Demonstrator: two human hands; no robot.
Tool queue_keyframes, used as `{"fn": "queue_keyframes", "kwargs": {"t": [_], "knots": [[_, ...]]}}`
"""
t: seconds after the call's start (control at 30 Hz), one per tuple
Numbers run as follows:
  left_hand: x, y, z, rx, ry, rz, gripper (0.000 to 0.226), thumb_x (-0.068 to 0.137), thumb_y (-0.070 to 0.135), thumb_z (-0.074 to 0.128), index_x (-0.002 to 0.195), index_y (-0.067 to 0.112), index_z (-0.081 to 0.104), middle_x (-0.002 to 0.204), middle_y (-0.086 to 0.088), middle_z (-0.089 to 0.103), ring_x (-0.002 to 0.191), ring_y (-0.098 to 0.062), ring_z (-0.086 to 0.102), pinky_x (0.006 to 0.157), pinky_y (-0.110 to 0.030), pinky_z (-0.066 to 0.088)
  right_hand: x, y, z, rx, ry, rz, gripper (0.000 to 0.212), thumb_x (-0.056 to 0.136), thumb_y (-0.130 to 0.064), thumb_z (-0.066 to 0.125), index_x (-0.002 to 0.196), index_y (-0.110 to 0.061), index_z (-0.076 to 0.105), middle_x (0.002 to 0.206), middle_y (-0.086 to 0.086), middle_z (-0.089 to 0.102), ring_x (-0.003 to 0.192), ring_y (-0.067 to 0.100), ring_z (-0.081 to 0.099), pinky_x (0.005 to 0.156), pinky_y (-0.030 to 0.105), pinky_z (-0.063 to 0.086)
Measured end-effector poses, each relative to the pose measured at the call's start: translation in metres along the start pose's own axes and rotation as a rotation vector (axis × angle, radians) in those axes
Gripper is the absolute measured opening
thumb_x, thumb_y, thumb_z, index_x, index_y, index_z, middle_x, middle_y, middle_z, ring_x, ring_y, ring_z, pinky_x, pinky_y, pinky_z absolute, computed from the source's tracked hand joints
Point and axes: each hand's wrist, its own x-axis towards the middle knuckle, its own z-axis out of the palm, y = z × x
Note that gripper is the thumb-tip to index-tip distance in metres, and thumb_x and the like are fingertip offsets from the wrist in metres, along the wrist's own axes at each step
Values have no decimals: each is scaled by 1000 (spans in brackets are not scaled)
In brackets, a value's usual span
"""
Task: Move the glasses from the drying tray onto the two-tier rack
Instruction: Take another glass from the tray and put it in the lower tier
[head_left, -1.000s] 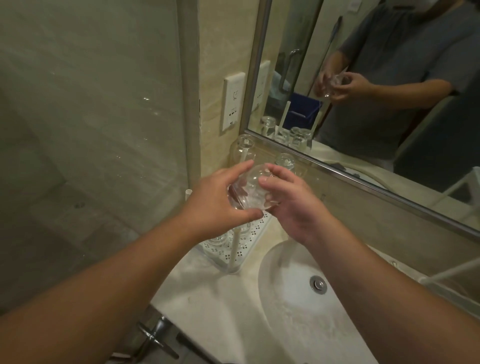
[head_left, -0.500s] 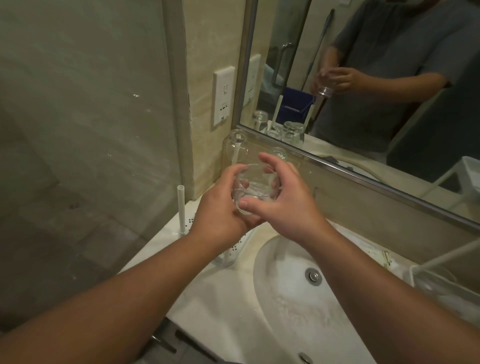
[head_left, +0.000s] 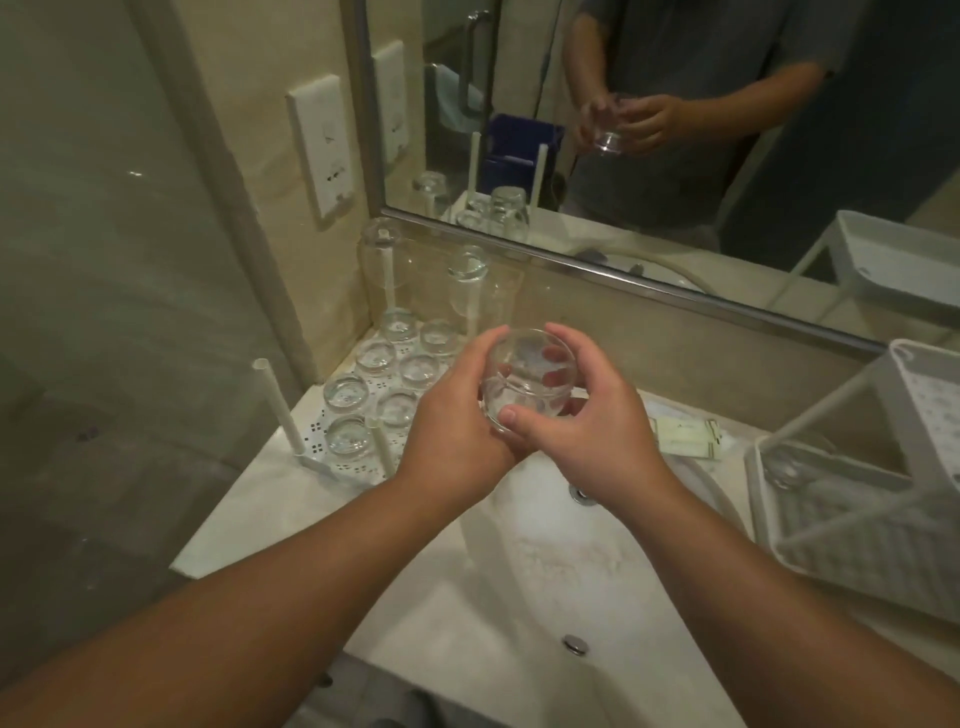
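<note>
Glass (head_left: 527, 382): clear, empty, held over the sink (head_left: 545, 561), between tray and rack.
Left hand (head_left: 457, 415): grip closed round the glass, fingers curled on its left side.
Right hand (head_left: 587, 415): grip closed round the glass, thumb on the near edge.
Tray (head_left: 317, 436): white, on the worktop at left; eight small glasses (head_left: 347, 392) upside down, two taller ones on pegs behind.
Rack (head_left: 852, 499): white, at right; lower tier holds one glass (head_left: 787, 465).
</note>
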Motion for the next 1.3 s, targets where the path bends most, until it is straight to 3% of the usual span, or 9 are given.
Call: {"fn": "queue_keyframes", "kwargs": {"t": [0.17, 0.23, 0.5, 0.63, 0.77, 0.87, 1.1, 1.2, 1.3], "knots": [[-7, 13, 51, 13, -125, 25, 85, 61, 44, 81, 135, 53, 39, 107, 23, 63, 95, 6, 62, 74, -10, 48, -25, 33, -39, -34, 95, 89, 84, 51, -59, 75, 129, -53, 44, 117, -23, 53, 98, 2, 60, 77, 33, 58], [-11, 18, 74, 21, -179, 30, 87, 61, 45, 81, 136, 51, 38, 112, 19, 62, 97, 3, 62, 79, -15, 50, -36, 47, -56, -35, 132, 118, 84, 51, -59, 75, 129, -52, 44, 118, -22, 53, 100, 0, 58, 82, 33, 56], [-32, 42, 170, 47, -371, 29, 85, 59, 53, 77, 132, 56, 33, 109, 24, 58, 98, 8, 58, 76, -8, 44, -85, 100, -130, -66, 239, 245, 85, 52, -60, 72, 131, -46, 44, 115, -26, 50, 102, -3, 54, 85, 30, 53], [-44, 58, 216, 57, -460, 27, 88, 58, 53, 77, 134, 56, 32, 112, 22, 59, 98, 5, 60, 82, -15, 48, -111, 126, -167, -63, 287, 291, 78, 59, -48, 80, 127, -48, 43, 117, -24, 50, 102, -4, 53, 86, 25, 52], [-57, 74, 257, 62, -534, 28, 90, 58, 56, 73, 136, 55, 30, 115, 21, 59, 101, 8, 57, 79, -8, 41, -134, 151, -199, -67, 351, 323, 76, 63, -39, 85, 125, -50, 41, 118, -23, 49, 101, -6, 53, 82, 17, 48], [-65, 82, 284, 68, -575, 27, 91, 59, 56, 73, 138, 54, 28, 115, 21, 57, 103, 3, 58, 80, -6, 39, -147, 168, -219, -65, 389, 353, 78, 64, -37, 85, 130, -43, 44, 120, -19, 49, 101, -5, 53, 85, 22, 51], [-76, 87, 338, 108, -634, 35, 91, 70, 39, 81, 145, 41, 30, 115, 20, 53, 104, 4, 53, 79, 1, 34, -165, 201, -250, -53, 437, 411, 80, 65, -38, 85, 135, -34, 45, 124, -15, 49, 103, -5, 52, 87, 18, 48], [-76, 80, 355, 135, -655, 74, 88, 77, 25, 78, 150, 35, 30, 130, 15, 53, 114, 0, 53, 85, 1, 32, -168, 214, -260, -66, 446, 424, 78, 66, -35, 84, 134, -34, 46, 123, -13, 50, 103, -5, 51, 84, 14, 45], [-74, 72, 364, 169, -640, 63, 80, 83, 13, 72, 149, 34, 33, 131, 10, 52, 102, 5, 56, 84, -2, 37, -166, 227, -267, -97, 455, 427, 78, 65, -35, 84, 133, -34, 46, 123, -12, 48, 102, -3, 51, 78, 4, 38]]}}
